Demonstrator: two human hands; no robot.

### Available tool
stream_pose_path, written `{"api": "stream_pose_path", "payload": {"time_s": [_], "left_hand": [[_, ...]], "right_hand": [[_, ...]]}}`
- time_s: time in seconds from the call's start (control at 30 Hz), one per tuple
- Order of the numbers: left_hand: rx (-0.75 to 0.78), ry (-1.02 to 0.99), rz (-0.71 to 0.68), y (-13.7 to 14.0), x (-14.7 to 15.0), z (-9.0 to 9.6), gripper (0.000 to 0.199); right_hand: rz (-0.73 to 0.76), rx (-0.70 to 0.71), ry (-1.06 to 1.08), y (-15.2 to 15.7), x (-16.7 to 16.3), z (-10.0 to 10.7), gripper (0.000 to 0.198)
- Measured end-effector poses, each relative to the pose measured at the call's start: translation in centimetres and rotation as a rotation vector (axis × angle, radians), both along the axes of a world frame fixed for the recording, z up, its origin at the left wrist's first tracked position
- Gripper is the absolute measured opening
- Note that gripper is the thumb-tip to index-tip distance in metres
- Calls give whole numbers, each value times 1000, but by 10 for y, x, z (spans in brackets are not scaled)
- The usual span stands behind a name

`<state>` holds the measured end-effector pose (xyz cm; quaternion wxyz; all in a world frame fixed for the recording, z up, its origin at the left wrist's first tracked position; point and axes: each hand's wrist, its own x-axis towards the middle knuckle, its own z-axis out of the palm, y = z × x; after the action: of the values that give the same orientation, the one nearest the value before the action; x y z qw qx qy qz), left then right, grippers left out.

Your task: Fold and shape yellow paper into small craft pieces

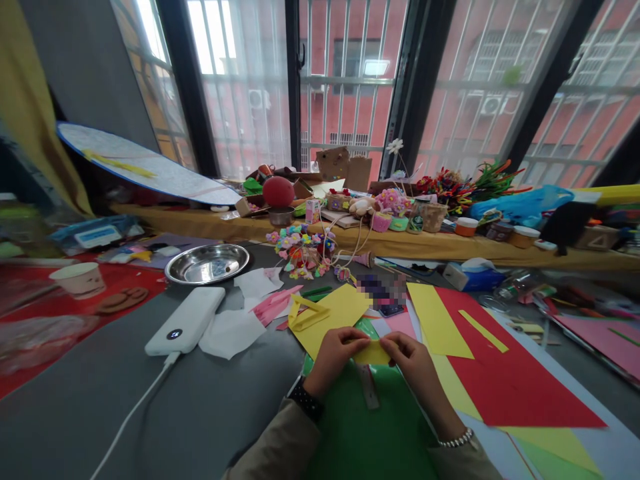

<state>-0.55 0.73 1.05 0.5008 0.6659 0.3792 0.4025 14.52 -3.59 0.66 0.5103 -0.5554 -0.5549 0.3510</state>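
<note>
From here, left hand (337, 357) and right hand (417, 367) pinch opposite ends of a small yellow paper piece (373, 354) toward the worktop's (200, 420) near edge; a cut strip (483, 331) lies ready, the held piece seemingly unfinished.

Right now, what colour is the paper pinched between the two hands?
The paper is yellow; the head view shows it best.

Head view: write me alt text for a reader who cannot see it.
A person's left hand and right hand pinch a small yellow paper piece between them above a green surface. Red paper lies to the right; a white power bank and metal plate lie to the left.
</note>
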Motion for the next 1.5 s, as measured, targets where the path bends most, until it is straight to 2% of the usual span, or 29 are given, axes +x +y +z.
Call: {"api": "stream_pose_path", "payload": {"time_s": [0.13, 0.6, 0.73, 0.97, 1.2, 1.33, 1.5], "left_hand": [[58, 39, -3, -2, 2, 1, 19], [146, 109, 69, -2, 3, -1, 18], [92, 91, 155, 1, 2, -3, 25], [97, 41, 193, 3, 2, -7, 27], [47, 8, 151, 3, 3, -8, 30], [57, 24, 153, 2, 3, -8, 31], [106, 42, 204, 3, 4, -11, 31]], "right_hand": [[48, -18, -56, 0, -1, -2, 26], [38, 24, -107, -1, -4, -1, 23], [-22, -2, -63, 0, 0, -2, 24], [-17, -53, 58, 5, 3, -11, 26], [-97, -85, 206, 4, 4, -11, 27], [-141, -60, 290, 3, 3, -11, 29], [-170, -26, 273, 3, 2, -11, 29]]}}
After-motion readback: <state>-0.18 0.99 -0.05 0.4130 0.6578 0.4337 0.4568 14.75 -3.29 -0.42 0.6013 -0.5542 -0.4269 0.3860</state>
